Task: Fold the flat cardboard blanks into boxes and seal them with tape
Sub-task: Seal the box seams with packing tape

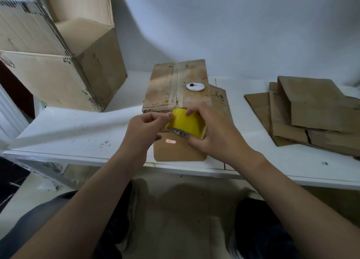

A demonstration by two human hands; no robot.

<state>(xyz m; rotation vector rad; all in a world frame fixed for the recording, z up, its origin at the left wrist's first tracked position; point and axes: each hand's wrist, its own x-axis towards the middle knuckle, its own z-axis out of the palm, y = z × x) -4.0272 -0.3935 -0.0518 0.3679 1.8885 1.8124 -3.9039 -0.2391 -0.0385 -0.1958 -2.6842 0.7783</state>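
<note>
Right hand (212, 134) grips the tape roll (185, 125) by its sides; it looks light and stiff; left hand (144, 130) pinches its sticky edge.

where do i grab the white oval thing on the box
Pinch the white oval thing across its short width, from straight above: it lies flat on the box top, long axis left-right, sides clear. Free the right hand from the tape first.
</note>
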